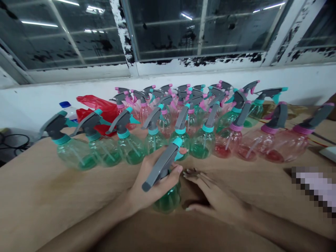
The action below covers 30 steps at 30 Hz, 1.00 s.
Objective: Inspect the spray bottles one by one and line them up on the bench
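No text, label, brand or number is readable. Nothing legible on the green spray bottle [168, 201] under the fingers of the left hand [149, 185]. The pixelated patch [315, 190], well right of the right hand [215, 197] fingertips, can't be read.

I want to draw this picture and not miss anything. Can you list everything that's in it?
green clear plastic spray bottles with grey triggers: six, front row left
pink clear plastic spray bottles: three, front row right
more spray bottles behind: many, pink and green, by the wall
red plastic bag: one, back left
white bottle with blue cap: one, beside the bag
black cable: one, far left
brown wooden table: one, under everything
left hand: wrapped around a seventh green bottle
right hand: flat on the table beside it
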### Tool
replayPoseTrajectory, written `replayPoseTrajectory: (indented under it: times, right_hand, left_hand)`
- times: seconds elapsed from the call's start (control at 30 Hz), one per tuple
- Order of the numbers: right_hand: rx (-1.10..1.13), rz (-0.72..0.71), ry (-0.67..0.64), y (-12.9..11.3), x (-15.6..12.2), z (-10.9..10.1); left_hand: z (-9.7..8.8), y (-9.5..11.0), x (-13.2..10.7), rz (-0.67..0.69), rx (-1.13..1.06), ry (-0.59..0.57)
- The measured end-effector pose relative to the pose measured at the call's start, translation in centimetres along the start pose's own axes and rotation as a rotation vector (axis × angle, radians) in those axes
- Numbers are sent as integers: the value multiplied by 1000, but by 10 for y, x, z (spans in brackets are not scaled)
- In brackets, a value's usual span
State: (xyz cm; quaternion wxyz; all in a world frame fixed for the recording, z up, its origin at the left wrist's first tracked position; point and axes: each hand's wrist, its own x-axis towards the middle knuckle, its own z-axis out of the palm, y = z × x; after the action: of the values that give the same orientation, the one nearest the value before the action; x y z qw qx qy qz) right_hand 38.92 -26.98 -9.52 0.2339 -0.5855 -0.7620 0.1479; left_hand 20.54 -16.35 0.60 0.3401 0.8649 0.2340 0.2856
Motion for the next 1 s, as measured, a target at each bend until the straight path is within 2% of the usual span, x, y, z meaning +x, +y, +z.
replayPoseTrajectory:
  times: [1.0]
  right_hand:
    - [-13, -14, 23, -2, 0, -2]
  left_hand:
    - [-1, 3, 1, -40, 30, -16]
